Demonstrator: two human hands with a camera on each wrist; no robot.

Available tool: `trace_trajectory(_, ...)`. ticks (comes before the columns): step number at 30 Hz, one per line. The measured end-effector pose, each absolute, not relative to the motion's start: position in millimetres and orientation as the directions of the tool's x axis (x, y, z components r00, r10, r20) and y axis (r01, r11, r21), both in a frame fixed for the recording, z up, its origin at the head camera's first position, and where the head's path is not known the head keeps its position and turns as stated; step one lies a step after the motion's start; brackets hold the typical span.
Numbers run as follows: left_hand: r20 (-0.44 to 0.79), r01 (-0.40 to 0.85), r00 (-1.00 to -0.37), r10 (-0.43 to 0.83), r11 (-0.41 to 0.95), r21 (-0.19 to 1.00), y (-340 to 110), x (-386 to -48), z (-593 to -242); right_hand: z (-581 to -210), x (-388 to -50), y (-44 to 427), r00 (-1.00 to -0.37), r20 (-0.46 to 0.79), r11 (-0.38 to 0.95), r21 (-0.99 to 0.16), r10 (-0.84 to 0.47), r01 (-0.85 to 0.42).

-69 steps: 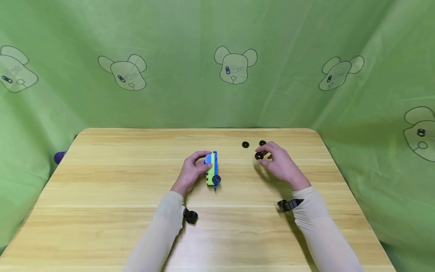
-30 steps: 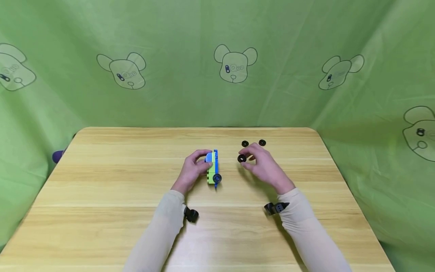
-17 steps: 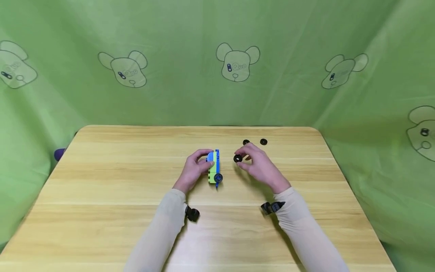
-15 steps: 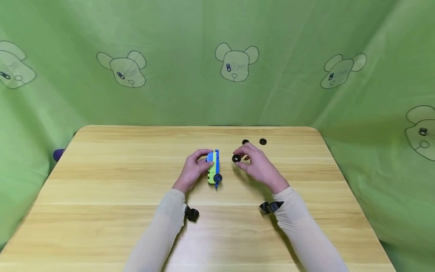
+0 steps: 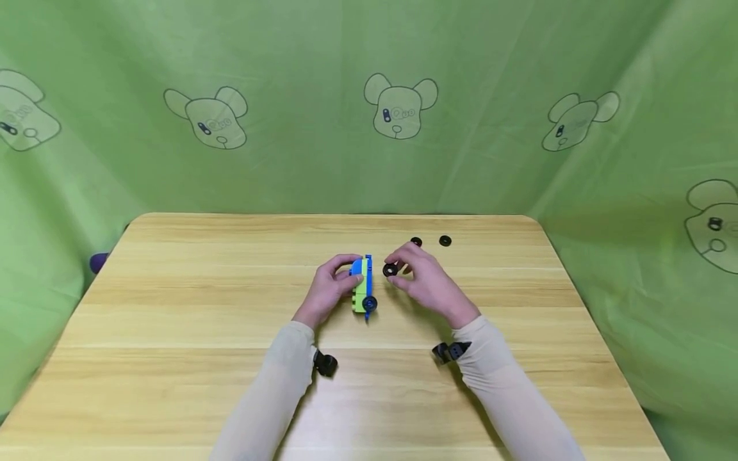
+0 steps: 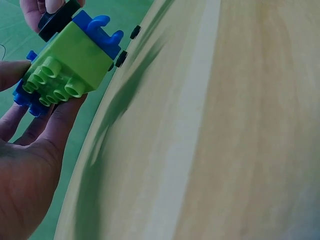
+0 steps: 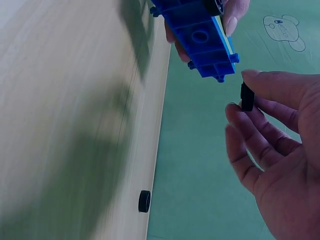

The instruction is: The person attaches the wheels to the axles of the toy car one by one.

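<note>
My left hand (image 5: 326,289) grips a toy car (image 5: 362,285) of lime-green and blue blocks, tipped on its side above the table. One black wheel (image 5: 369,303) is fitted at its near end. In the right wrist view, the blue underside (image 7: 200,37) faces the camera, with bare axle pegs (image 7: 235,58) at the far end. My right hand (image 5: 423,280) pinches a loose black wheel (image 5: 390,270) between thumb and fingertips. That wheel (image 7: 247,96) is held edge-on, a small gap away from the car.
Two more black wheels lie on the wooden table (image 5: 173,320) toward the back: one wheel (image 5: 416,242) just behind my right hand, another wheel (image 5: 445,241) to its right. A green curtain (image 5: 311,160) hangs around the table's back and sides.
My right hand has carried the pinched wheel leftward from beside the other loose wheels to close by the car. The left hand and car have stayed nearly in place.
</note>
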State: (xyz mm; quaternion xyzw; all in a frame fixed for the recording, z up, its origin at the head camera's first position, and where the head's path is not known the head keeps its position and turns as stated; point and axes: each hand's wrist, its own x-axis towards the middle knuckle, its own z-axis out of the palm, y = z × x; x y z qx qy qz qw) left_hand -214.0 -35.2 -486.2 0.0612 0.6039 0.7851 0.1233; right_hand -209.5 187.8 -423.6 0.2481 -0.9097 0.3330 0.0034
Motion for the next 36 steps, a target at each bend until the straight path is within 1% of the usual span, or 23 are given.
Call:
trace_trajectory(8,-0.050,-0.116,-0.964,0.261,-0.244,0.963,-35.1,-214.6,-485.4,-421.6,-209.7,178.9,-0.872,0.194,0.648,-0.601,-0.449,-0.467)
trace_trajectory(19,-0.045,-0.121,-0.955,0.294,-0.248,0.961,-32.4,-213.9,-484.5,-424.7,-207.9,167.1,-0.869,0.204,0.617,-0.631,-0.451,-0.469)
trace_trajectory(36,-0.049,-0.126,-0.953,0.298,-0.243,0.962,-31.7,-213.4,-484.4,-429.5,-211.9,159.8,-0.872,0.216,0.614,-0.637,-0.440,-0.467)
